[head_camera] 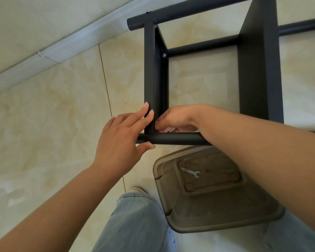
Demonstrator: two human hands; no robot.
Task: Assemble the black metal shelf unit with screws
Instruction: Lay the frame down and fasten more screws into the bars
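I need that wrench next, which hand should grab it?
Probably the left hand: its fingers only rest on the frame, while the right hand is tucked inside the joint. The wrench lies in the tray.

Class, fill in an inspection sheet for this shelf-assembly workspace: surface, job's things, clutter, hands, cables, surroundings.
Surface: glossy beige floor tiles with thin grout lines.
Job's things: black metal shelf frame lying on the floor; screw heads show at the inner joint screw and the near tube screw; a small flat wrench lies in the brown plastic tray.
Clutter: nothing seen.
Hands: left hand rests straight fingers on the upright bar, thumb by the near tube screw; right hand is curled at the corner joint, what it holds is hidden.
Cables: nothing seen.
Surroundings: pale baseboard along the wall; jeans-clad legs below.
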